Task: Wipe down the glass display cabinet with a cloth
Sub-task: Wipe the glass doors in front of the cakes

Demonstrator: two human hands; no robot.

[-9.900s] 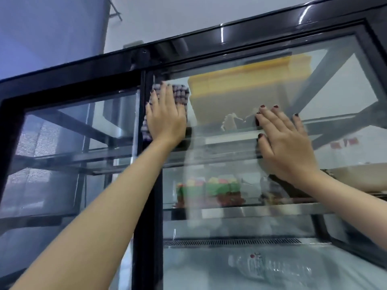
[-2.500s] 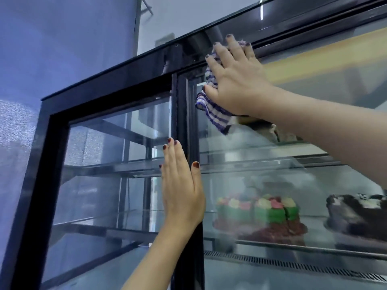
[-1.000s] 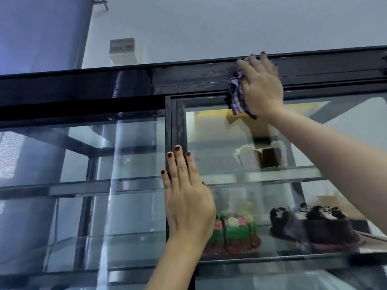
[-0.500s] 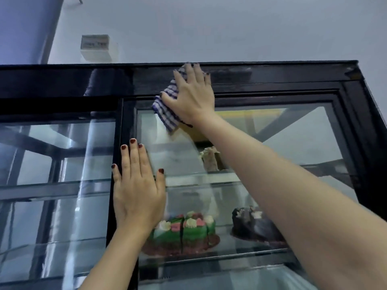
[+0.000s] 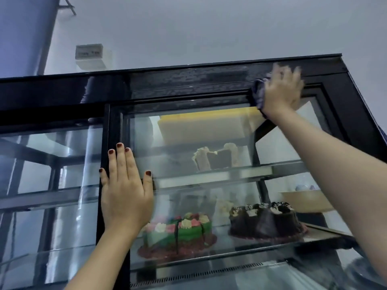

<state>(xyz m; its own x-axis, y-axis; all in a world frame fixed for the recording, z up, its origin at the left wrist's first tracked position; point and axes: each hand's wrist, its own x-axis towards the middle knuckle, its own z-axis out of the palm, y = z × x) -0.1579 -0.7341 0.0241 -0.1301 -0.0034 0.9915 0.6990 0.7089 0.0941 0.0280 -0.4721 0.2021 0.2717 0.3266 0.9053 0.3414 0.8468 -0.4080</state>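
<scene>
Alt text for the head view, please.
A right hand presses a cloth on the black top frame of a glass cabinet, while the left hand lies flat on its door. Cakes sit on shelves inside.

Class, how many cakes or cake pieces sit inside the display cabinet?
3: a cut piece on the upper shelf, a green iced cake on the lower shelf, and a chocolate cake to its right. Others may be hidden.

Single head-worn camera, tilted upward.
It faces the glass display cabinet (image 5: pixel 167 84) from close range, slightly from the left; bare wall (image 5: pixel 209 28) fills the upper frame.
</scene>
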